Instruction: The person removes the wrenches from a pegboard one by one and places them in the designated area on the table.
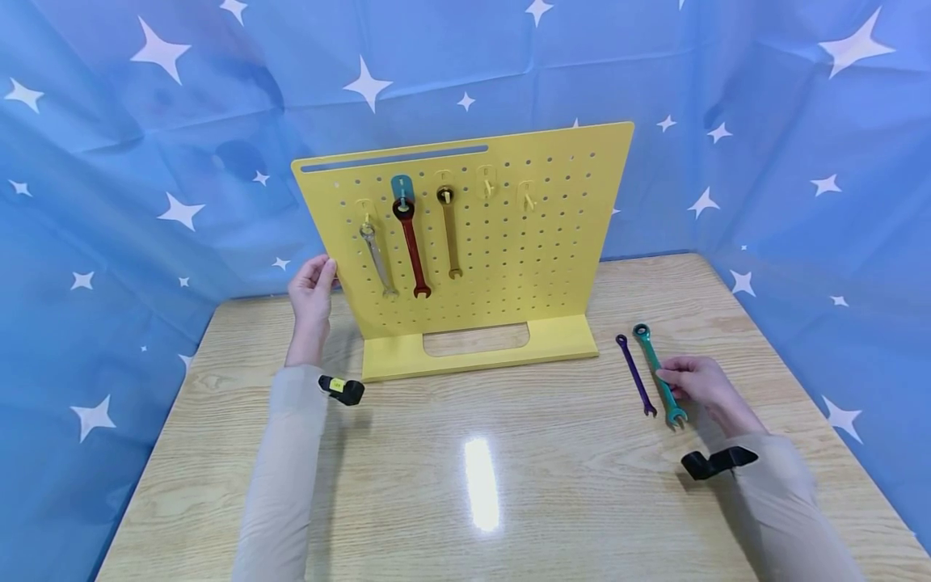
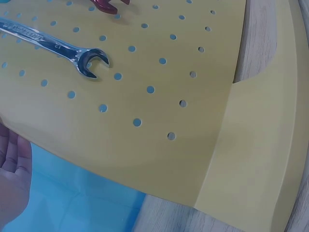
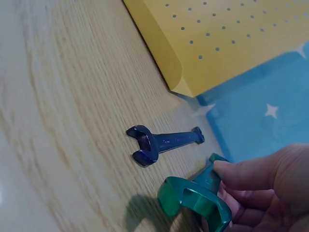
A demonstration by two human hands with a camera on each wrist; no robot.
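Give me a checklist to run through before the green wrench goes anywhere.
1. Grip: ok. The right hand pinches the green wrench by its shaft.
2. Board steadied: ok. The left hand holds the left edge of the yellow pegboard.
3. Free hook: ok. Two yellow hooks toward the board's right hold nothing.
4. Hung tools in place: ok. The silver wrench, red wrench and gold wrench each hang by the ring end.
5. Neighbour clear: ok. The purple wrench lies beside the green one, not touching it.
6. Ring fits a free hook: cannot tell; they are not together.
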